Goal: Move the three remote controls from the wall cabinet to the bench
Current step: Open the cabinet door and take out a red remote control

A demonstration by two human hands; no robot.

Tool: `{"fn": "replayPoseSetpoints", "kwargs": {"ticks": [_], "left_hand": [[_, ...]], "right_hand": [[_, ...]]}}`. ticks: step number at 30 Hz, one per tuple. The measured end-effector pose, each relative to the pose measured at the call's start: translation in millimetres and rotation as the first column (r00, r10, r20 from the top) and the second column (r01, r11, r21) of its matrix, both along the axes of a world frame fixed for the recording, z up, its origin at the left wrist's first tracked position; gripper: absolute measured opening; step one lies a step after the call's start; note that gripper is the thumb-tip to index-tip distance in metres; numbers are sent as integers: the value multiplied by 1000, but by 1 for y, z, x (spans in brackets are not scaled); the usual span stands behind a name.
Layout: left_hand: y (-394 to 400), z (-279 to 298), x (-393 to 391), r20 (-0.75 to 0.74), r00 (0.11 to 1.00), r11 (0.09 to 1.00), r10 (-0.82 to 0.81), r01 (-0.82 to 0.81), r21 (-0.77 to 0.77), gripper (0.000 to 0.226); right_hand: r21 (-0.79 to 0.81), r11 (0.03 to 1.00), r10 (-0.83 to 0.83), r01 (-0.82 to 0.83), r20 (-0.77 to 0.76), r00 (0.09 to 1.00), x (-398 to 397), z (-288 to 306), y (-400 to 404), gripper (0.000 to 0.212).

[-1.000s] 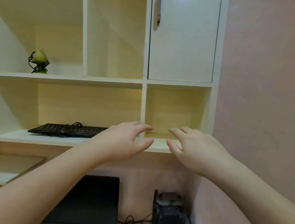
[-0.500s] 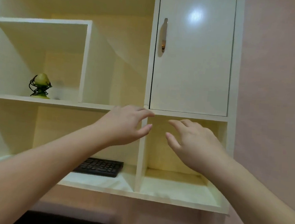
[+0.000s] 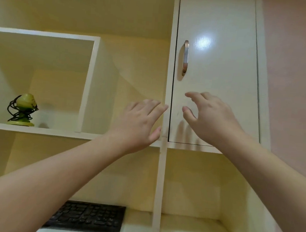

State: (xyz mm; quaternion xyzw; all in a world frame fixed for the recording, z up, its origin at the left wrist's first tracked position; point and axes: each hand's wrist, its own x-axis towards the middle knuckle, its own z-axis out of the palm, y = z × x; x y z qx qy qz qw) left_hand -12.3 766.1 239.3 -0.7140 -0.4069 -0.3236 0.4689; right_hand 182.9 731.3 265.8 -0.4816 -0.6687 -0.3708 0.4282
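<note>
A white cabinet door (image 3: 215,80) with a metal handle (image 3: 185,57) fills the upper right of the wall cabinet and is closed. No remote control is visible. My right hand (image 3: 208,118) is raised in front of the door's lower part, below the handle, fingers spread and empty. My left hand (image 3: 138,124) hovers just left of the door's edge, in front of the upright divider (image 3: 161,171), also spread and empty. Neither hand touches the handle.
Open cream shelves lie left of and below the door. A green ornament wrapped in black wire (image 3: 22,109) stands on the left shelf. A black keyboard (image 3: 87,217) rests on the lower shelf. A pink wall (image 3: 295,90) runs along the right.
Both hands have risen from the lower shelf level to the closed door's lower part. My view has tilted upward, so the desk items below have left the frame.
</note>
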Motion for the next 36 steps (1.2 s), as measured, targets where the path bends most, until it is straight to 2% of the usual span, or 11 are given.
{"fn": "replayPoseSetpoints", "kwargs": {"ticks": [2,8,12,14,17,20,25,30,33,35,36], "left_hand": [[12,5,0,-6,999,999,43,-43,5,65],[34,25,6,19,995,991,103,-104,89,58],[42,35,10,29,994,987,109,-111,114,60],[44,35,12,30,992,985,119,-121,120,61],[45,35,13,8,992,984,124,-124,125,63],[42,37,17,-21,991,984,135,-132,121,63],[47,32,19,-7,999,998,38,-38,49,67],[42,30,26,53,999,1000,11,-10,-22,77],[32,26,34,188,974,989,-130,141,-49,77],[26,19,43,321,891,938,-320,345,-22,72],[22,16,48,385,822,882,-420,470,-42,67]], "right_hand": [[17,999,31,-31,-27,999,-3,15,8,51],[37,954,299,-298,-203,933,-10,67,30,53],[66,967,256,-247,-222,941,-13,91,38,38],[77,958,286,-275,-243,927,-13,101,42,37],[50,896,431,-442,-339,836,-17,111,45,39],[53,801,549,-596,-461,697,-19,118,49,32],[-39,658,618,-752,-542,569,-14,120,50,20],[2,544,686,-839,-577,443,-6,117,36,18],[36,492,712,-870,-592,378,-1,115,22,15],[53,486,713,-872,-601,361,-1,115,13,17],[56,487,709,-872,-608,357,-1,115,9,16]]}}
